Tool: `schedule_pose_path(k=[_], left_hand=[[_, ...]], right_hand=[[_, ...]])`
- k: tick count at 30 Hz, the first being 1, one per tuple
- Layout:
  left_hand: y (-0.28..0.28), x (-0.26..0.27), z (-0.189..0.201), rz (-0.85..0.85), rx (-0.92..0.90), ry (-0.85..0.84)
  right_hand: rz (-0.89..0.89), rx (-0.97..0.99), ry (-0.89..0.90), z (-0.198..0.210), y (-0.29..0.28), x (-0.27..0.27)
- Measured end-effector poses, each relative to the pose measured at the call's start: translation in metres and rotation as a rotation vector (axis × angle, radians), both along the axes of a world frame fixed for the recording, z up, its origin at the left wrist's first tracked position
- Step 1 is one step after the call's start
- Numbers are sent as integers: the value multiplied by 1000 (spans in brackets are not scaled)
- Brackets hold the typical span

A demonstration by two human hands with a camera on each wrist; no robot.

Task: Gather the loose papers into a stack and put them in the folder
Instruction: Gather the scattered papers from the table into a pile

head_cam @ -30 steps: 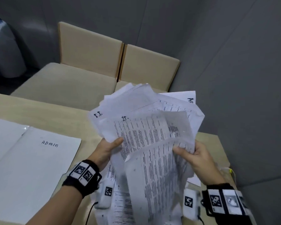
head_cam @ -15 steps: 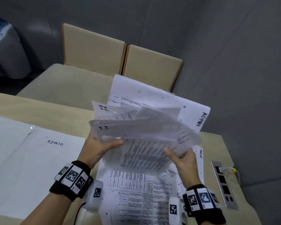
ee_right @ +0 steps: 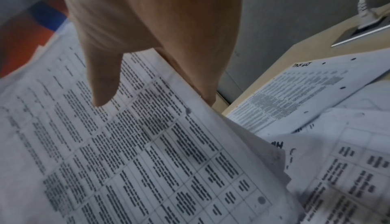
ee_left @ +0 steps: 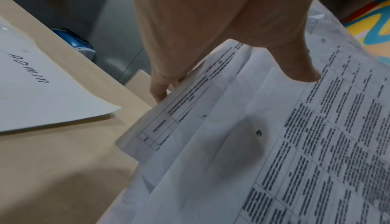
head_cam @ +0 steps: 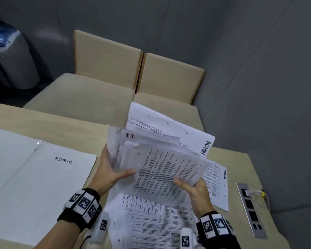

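Left on table (head_cam: pixel 43 126) — open folder (head_cam: pixel 34 177); papers (head_cam: pixel 160 164) in both hands.

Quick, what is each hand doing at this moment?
Left hand: grips the left edge of the bundle of papers.
Right hand: grips the bundle's lower right corner, thumb on top.

Two beige chairs (head_cam: pixel 133 83), grey bin (head_cam: pixel 9 56), socket panel (head_cam: pixel 250 209) in table (head_cam: pixel 48 128).
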State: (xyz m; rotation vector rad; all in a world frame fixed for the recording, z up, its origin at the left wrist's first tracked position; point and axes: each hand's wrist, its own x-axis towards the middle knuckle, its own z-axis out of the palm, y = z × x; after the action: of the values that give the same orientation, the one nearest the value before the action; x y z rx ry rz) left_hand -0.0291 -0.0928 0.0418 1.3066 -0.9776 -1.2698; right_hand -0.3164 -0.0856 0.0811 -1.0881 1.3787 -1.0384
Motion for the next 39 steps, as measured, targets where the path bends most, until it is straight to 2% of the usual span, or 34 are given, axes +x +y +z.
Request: schedule_pose_path(k=[4,6,8,13,16,19,21,25,28,30,32,35,37,39], left_hand=[[5,-1,4,-4,-47,-184],[5,-4,12,-15,-76,-150],[5,-7,19,-13,-84,-43],[6,-9,19,-54,8,103],[10,-10,18,-108,-11,57],[12,-9,14,-16,-32,34],[9,-2,15,96,24,-74],[1,1,32,67,-30,-127],[-4,-4,45,31,-206,-254],[-7,-6,50,-68,-237,-279],[-7,-8,50,-117,-188,-214],[-7,-13,45,8,-143,-158],[-8,-14,34,50,-77,-132],[-9,-14,22,-40,17,-229]], right_hand=[[13,-38,-34,11,-3,-1],[65,-75,-13,17,-4,1],[114,-86,0,18,-3,3],[158,-56,-11,4,2,3],[122,-74,9,0,6,0],[128,-142,12,17,6,-3],[166,-202,12,37,4,-6],[183,-200,32,54,-2,-14],[199,-148,47,51,-1,-10],[182,-127,15,49,2,-6],[134,-124,-11,42,4,-3],[7,-95,-72,16,3,-6],[-43,1,-143,-4,3,-9],[-64,134,-217,-20,4,-11]])
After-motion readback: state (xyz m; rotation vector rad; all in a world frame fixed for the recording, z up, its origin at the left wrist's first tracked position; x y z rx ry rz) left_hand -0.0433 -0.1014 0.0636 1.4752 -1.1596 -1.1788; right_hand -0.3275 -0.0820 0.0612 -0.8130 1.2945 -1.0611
